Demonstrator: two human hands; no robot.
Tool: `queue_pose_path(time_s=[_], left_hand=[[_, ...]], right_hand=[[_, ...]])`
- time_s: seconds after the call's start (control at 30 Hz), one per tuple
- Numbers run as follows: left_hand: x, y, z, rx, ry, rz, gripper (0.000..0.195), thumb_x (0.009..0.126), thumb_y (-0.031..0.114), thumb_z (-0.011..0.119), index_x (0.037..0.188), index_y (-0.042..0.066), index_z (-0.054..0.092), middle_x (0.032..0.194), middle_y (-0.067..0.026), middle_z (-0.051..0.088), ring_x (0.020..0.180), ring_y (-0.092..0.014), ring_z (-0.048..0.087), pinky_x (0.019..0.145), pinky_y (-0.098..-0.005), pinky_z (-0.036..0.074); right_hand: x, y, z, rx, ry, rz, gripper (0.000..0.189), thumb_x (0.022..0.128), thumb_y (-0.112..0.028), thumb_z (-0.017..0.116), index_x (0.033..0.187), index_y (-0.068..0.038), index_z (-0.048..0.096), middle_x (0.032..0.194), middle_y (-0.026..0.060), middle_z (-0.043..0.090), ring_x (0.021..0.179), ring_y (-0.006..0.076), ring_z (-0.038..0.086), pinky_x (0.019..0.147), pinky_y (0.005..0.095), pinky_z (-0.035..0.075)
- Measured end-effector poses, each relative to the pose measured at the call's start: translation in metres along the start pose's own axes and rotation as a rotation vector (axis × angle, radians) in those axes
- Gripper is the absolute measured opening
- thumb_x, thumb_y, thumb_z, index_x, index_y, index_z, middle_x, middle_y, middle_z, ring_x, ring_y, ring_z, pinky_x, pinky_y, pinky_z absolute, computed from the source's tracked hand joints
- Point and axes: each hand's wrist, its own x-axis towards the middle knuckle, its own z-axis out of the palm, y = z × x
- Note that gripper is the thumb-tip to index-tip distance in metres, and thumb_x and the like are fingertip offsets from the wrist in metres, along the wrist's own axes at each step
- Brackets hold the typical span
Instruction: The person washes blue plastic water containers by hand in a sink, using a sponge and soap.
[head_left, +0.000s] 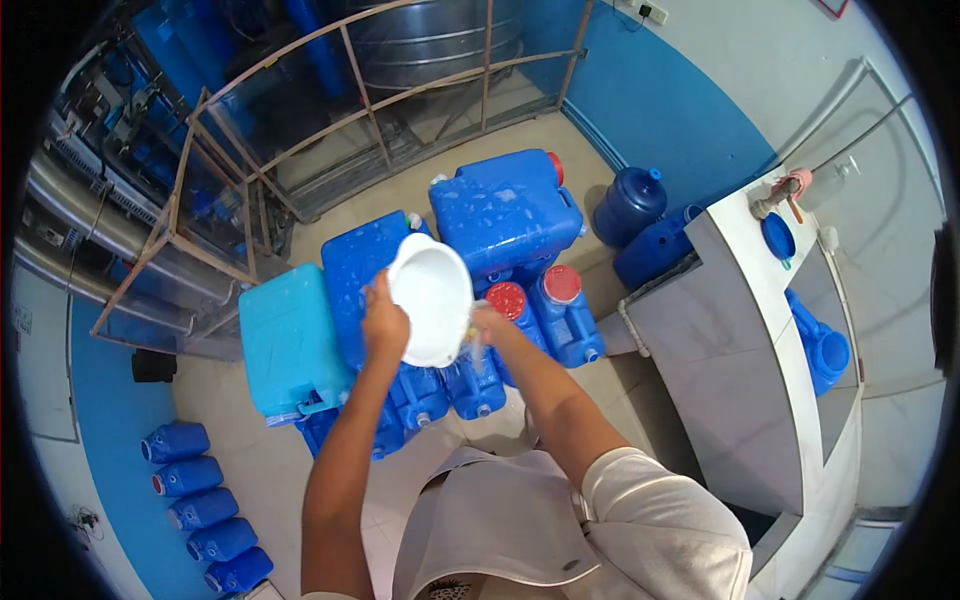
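A white plastic bowl (431, 304) is tilted in front of me above the blue jugs. My left hand (386, 321) grips its left rim. At the bowl's right edge is my right hand (489, 325), blurred, its fingers partly hidden. A small translucent, yellowish thing (474, 346) shows beside those fingers; whether they hold it is unclear. Below stand upright blue water jugs, one with a red cap (505, 300) and another with a red cap (562, 283). A large blue container (506, 210) lies on its side on top, beyond the bowl. A turquoise container (292, 341) rests at the left.
Several blue jugs (201, 508) line the left wall. A round blue bottle (630, 206) and a blue jug (652, 251) stand by the far right wall. On the tiled counter (724, 225) lies a blue lid (778, 236). A framed clear partition (367, 112) closes off the back.
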Motion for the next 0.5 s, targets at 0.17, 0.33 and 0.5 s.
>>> queue_pose_path(time_s=[0.17,0.33,0.5], left_hand=[[0.013,0.066,0.069,-0.117,0.107,0.020,0.057,0.071,-0.011,0.035,0.125,0.006,0.035,0.124,-0.0261,0.042,0.109,-0.043,0.046,0.090,-0.0452,0.039],[0.053,0.107,0.069,-0.216,0.322,0.089,0.055,0.071,-0.011,0.033,0.124,0.004,0.036,0.122,-0.0255,0.044,0.107,-0.042,0.047,0.089,-0.0448,0.039],[0.084,0.158,0.022,-0.137,0.458,0.146,0.052,0.078,-0.008,0.037,0.126,0.010,0.036,0.134,-0.0257,0.031,0.120,-0.041,0.036,0.095,-0.0450,0.036]], right_hand=[[-0.014,-0.092,-0.050,-0.196,0.297,0.056,0.025,0.083,-0.006,0.044,0.105,-0.003,0.056,0.095,0.0153,0.062,0.075,0.0258,0.064,0.060,0.0457,0.054],[-0.010,-0.193,-0.024,-0.160,0.144,0.021,0.025,0.091,-0.018,0.039,0.108,-0.010,0.056,0.099,0.0090,0.064,0.081,0.0218,0.065,0.067,0.0473,0.053],[-0.003,-0.283,0.042,-0.311,0.050,-0.246,0.023,0.090,-0.011,0.039,0.108,-0.005,0.052,0.096,0.0139,0.063,0.079,0.0262,0.065,0.066,0.0453,0.055]])
